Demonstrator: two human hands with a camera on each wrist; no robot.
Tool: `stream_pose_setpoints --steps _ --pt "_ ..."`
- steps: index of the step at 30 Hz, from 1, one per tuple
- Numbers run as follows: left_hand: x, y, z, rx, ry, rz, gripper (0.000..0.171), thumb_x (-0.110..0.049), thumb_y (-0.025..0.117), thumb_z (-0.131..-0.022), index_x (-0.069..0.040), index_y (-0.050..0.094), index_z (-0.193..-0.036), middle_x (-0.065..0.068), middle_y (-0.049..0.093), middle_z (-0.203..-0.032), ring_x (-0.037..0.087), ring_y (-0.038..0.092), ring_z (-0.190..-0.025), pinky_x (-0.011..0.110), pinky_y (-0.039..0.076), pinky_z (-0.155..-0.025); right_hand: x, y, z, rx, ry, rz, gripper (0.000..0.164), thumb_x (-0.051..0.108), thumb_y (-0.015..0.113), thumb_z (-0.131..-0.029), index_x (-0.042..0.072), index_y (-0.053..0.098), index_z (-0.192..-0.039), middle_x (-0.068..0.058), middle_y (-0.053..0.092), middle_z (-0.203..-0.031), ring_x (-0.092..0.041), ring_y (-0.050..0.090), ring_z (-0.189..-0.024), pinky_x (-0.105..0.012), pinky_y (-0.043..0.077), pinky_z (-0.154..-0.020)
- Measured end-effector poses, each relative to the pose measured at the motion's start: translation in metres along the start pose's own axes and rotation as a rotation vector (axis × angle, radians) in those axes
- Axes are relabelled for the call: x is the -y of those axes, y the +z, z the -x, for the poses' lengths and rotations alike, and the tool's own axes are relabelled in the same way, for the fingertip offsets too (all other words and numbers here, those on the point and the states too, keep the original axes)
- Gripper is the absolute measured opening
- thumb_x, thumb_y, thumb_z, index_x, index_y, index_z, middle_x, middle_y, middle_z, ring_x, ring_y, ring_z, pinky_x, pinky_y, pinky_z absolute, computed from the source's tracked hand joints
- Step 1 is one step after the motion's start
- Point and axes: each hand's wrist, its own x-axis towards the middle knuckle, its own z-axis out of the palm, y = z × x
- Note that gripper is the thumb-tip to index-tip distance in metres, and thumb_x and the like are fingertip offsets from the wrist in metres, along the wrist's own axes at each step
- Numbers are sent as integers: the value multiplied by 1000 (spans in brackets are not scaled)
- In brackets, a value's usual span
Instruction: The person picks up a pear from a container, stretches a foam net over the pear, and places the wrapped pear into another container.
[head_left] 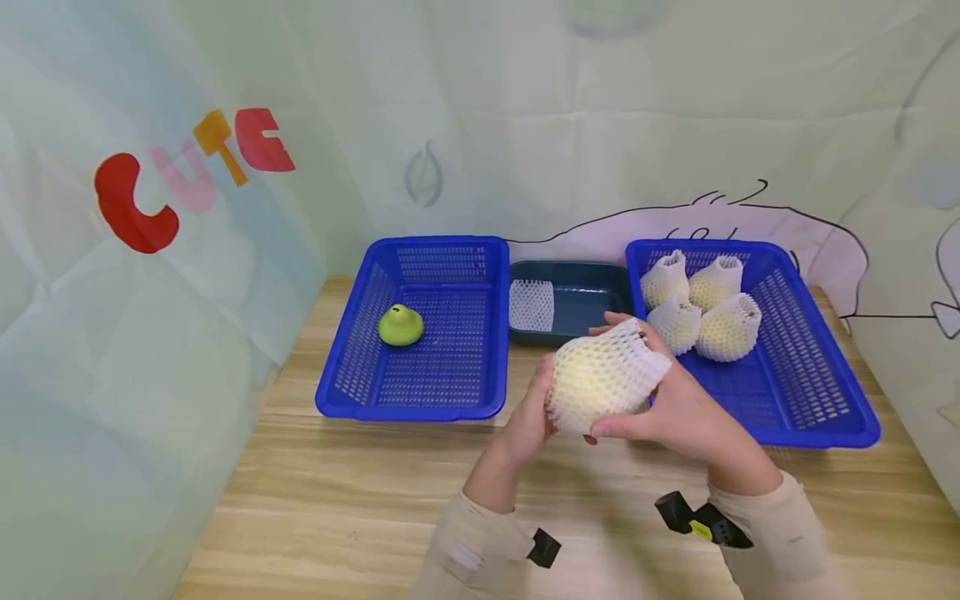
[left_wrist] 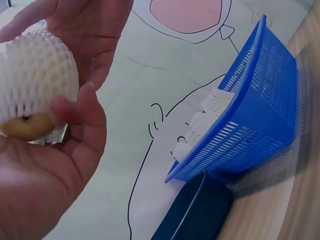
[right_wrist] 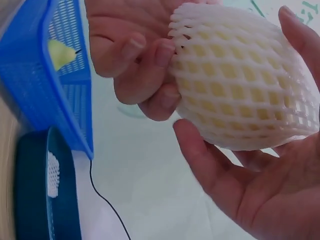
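Between both hands, above the table, is a pear in a white foam net. My left hand grips its rounded end, with curled fingertips on the mesh in the right wrist view. My right hand holds the other side near the net's open end, its thumb along the lower edge. Yellow skin shows through the mesh, and the left wrist view shows bare pear skin at one end. A green pear without a net lies in the left blue basket.
Several netted pears sit in the right blue basket. Between the baskets stands a dark teal tray with a flat white foam net inside. The wooden table meets a printed cloth backdrop behind and at the sides.
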Motion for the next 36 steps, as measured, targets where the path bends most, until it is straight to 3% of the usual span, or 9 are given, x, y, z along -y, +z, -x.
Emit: stream_pose_setpoints --steps 4,8,11,16,18,22,25,29,36 --pt "4 6 -5 -32 -14 61 76 -56 9 -95 7 29 -134 6 55 -96 9 57 -72 27 50 -55 2 -3 2 -35 92 127 93 8 86 -61 4 29 -135 -10 49 -124 -16 50 -105 -18 38 -90" --pt "8 10 -9 -118 3 19 56 -44 14 -100 2 24 -131 9 49 -104 11 56 -75 28 50 -58 2 -16 2 -88 199 259 89 15 84 -65 0 30 -134 -13 53 -114 -23 54 -95 -20 44 -79" --pt "6 2 -7 -235 87 -129 36 -26 27 -102 -3 20 -127 18 45 -110 22 57 -86 32 51 -67 -5 -35 0 -112 232 292 89 14 82 -68 1 27 -136 -16 51 -116 -25 53 -94 -17 46 -75" --pt "2 -33 3 -455 181 -567 39 -13 50 -94 -2 31 -127 21 48 -113 33 49 -105 39 44 -81 -31 -80 -1 -123 234 409 89 13 82 -69 -1 25 -135 -18 48 -115 -17 50 -90 -10 41 -72" --pt "4 -48 6 -546 129 -790 41 -18 56 -91 -4 38 -125 18 48 -115 32 46 -109 42 41 -86 -43 -100 -1 -101 248 467 91 15 82 -68 -3 23 -135 -19 47 -115 -18 50 -90 -12 41 -72" --pt "15 -70 8 -628 -109 -1109 48 -31 60 -87 -8 44 -126 14 50 -120 31 47 -111 48 39 -89 -64 -132 -3 21 364 561 101 25 81 -70 -5 14 -139 -26 47 -115 -33 50 -95 -38 45 -80" --pt "26 -80 6 -625 -232 -1187 51 -38 59 -86 -13 44 -128 6 56 -119 24 56 -104 46 42 -83 -80 -144 -7 169 454 607 108 32 81 -69 -9 10 -140 -33 45 -118 -42 48 -101 -56 40 -84" --pt "35 -86 2 -659 -234 -1244 44 -39 58 -86 -17 49 -123 -1 63 -110 18 62 -92 43 45 -74 -103 -145 -8 332 439 594 99 31 82 -66 -13 24 -134 -27 49 -117 -36 49 -100 -53 41 -86" --pt "36 -82 2 -554 -287 -1408 49 -41 50 -91 -13 44 -131 13 58 -119 30 60 -98 46 47 -73 -139 -130 -5 375 332 624 99 29 85 -58 -13 30 -129 -29 42 -120 -40 47 -102 -55 40 -86"
